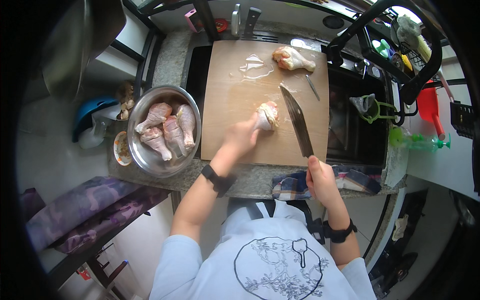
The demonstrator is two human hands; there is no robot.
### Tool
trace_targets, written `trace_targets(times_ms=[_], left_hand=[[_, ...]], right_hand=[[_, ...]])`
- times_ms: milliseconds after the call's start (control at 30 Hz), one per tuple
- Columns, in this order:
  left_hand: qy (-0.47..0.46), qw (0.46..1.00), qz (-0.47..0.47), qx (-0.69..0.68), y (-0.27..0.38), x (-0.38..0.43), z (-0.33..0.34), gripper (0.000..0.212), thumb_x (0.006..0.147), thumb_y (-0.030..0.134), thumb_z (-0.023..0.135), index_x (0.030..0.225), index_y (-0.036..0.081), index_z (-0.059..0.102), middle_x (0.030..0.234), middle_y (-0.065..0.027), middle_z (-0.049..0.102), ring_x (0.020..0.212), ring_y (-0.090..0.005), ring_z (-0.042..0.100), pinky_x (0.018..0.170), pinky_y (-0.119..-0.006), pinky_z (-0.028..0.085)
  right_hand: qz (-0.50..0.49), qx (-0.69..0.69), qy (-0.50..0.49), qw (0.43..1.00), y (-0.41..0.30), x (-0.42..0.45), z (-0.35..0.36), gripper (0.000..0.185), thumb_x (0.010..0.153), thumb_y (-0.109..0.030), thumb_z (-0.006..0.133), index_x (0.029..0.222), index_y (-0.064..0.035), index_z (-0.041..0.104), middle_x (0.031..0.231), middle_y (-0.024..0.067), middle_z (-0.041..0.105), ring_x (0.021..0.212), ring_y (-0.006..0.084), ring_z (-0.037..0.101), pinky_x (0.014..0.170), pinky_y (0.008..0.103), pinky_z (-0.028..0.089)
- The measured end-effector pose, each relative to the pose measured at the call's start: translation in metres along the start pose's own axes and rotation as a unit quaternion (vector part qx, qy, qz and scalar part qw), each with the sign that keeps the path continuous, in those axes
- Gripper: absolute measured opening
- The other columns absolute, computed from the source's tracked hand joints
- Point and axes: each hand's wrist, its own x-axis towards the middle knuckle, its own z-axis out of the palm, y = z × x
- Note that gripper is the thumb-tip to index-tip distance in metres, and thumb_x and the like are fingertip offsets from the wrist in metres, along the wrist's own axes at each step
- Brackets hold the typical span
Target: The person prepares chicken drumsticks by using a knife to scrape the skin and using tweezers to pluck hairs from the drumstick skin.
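My left hand (242, 137) grips a raw chicken drumstick (267, 115) by its thin end, which the fingers hide; the meaty end points to the upper right. Under it lies a wooden cutting board (225, 97). In my right hand (321, 179) is the handle of a kitchen knife (298, 122), its blade angled up and left over the board, apart from the drumstick. Another raw drumstick (293, 59) rests at the board's far right. Beside it is a thin metal tool (312, 87), its kind unclear. Several more drumsticks (174, 131) lie in a steel bowl (137, 152) left of the board.
Behind the board, a knife handle (252, 20) rises from a rack. The board spans a dark sink (354, 112). A green strainer holder (378, 108) hangs at the right. A plaid cloth (292, 184) lies on the counter's front edge. A small patterned dish (122, 149) sits beside the bowl.
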Motion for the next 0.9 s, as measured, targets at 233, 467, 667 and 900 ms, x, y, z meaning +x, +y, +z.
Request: trace_targets(times_ms=[233, 467, 667, 900], left_hand=[[0.017, 1.000, 0.023, 0.008, 0.004, -0.001, -0.002, 0.047, 0.073, 0.017, 0.061, 0.118, 0.009, 0.049, 0.070, -0.0149, 0.061, 0.064, -0.0315, 0.060, 0.059, -0.040, 0.049], [0.011, 0.999, 0.035, 0.027, -0.004, -0.002, 0.000, 0.050, 0.073, 0.018, 0.062, 0.121, 0.008, 0.046, 0.069, -0.0138, 0.061, 0.063, -0.0302, 0.061, 0.058, -0.039, 0.049], [0.015, 0.998, 0.057, 0.033, 0.001, -0.002, -0.005, 0.049, 0.075, 0.018, 0.061, 0.120, 0.005, 0.047, 0.068, -0.0130, 0.061, 0.062, -0.0281, 0.061, 0.056, -0.037, 0.048], [0.039, 0.995, 0.076, 0.043, 0.005, -0.002, -0.002, 0.047, 0.075, 0.017, 0.060, 0.118, 0.003, 0.048, 0.067, -0.0139, 0.060, 0.060, -0.0281, 0.060, 0.054, -0.036, 0.048]], right_hand=[[0.032, -0.008, -0.037, 0.999, 0.006, 0.031, 0.008, 0.056, 0.088, -0.052, 0.040, 0.058, -0.0050, 0.044, 0.050, -0.0002, 0.043, 0.045, 0.0080, 0.041, 0.042, 0.0241, 0.034], [0.041, -0.031, -0.051, 0.997, 0.007, 0.043, 0.014, 0.058, 0.087, -0.053, 0.039, 0.057, -0.0044, 0.046, 0.049, 0.0010, 0.045, 0.047, 0.0095, 0.044, 0.045, 0.0255, 0.036], [0.027, -0.040, -0.057, 0.997, 0.005, 0.060, 0.019, 0.060, 0.087, -0.054, 0.039, 0.056, -0.0031, 0.047, 0.048, 0.0021, 0.046, 0.047, 0.0108, 0.046, 0.045, 0.0269, 0.037], [0.056, -0.048, -0.079, 0.994, -0.017, 0.068, 0.020, 0.059, 0.087, -0.052, 0.040, 0.057, -0.0024, 0.048, 0.048, 0.0026, 0.046, 0.048, 0.0110, 0.047, 0.045, 0.0280, 0.038]])
